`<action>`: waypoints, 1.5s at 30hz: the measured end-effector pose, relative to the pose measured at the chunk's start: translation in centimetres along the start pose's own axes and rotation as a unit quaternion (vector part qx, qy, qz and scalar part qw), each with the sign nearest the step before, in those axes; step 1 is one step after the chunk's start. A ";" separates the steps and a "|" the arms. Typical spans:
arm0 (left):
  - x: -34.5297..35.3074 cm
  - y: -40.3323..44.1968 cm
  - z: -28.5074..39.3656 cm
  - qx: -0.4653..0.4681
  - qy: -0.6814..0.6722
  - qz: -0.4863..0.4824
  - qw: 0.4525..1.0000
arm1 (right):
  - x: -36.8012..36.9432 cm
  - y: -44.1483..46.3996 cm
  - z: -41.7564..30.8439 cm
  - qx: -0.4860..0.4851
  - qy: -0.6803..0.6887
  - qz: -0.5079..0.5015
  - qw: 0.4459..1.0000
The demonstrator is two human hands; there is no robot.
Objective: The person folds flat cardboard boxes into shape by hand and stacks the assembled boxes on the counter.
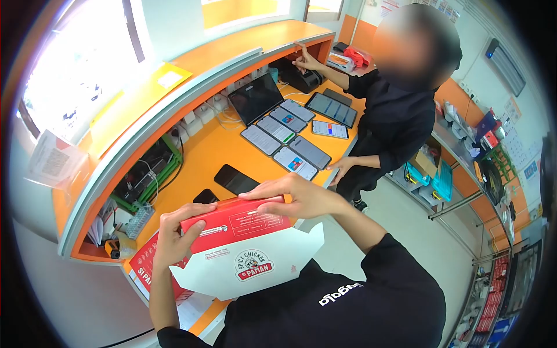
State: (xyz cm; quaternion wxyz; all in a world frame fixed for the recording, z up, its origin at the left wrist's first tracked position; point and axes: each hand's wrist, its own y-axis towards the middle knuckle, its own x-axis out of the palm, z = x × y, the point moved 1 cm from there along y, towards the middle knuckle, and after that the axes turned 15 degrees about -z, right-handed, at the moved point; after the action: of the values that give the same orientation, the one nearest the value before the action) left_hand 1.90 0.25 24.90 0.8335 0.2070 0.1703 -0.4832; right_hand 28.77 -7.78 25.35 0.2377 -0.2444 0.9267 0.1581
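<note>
In the head view, a red and white cardboard food box (246, 246) is held in front of my chest, its white flap printed with "Spicy Chicken Si Paman" folded out toward me. My left hand (177, 232) grips the left end, thumb on the red side and fingers over the top edge. At the right end, my right hand (299, 197) lies over the top edge with its thumb against the red side. Another red box (145, 264) rests on the counter by my left forearm. Beyond the held box lie two dark phones (236, 179) on the orange counter (197, 165).
Several lit phones (295, 162) and a tablet (331, 109) cover the counter beside an open laptop (256, 97). A person in black (400, 110) stands at the right, one hand on a black device (299, 75). A raised orange shelf (212, 55) runs along the back.
</note>
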 end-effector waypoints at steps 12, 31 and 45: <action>0.4 -0.1 -0.7 -0.056 -0.111 -0.003 0.992 | -0.9 -0.1 2.6 0.061 0.041 -0.068 0.995; 7.8 -0.3 -10.0 -0.060 -0.641 0.288 0.709 | 2.3 -2.7 7.3 0.003 0.105 0.155 0.982; 5.3 -3.7 -5.9 -0.152 -0.573 0.334 0.733 | 4.7 -2.8 5.6 -0.131 -0.387 -0.034 0.912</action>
State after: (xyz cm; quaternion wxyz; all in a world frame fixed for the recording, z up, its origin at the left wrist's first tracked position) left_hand 0.68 -2.25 16.59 0.9011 -0.1952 -0.3484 -0.1689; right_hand 28.71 -9.62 17.79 0.5488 -0.2240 0.7243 0.3523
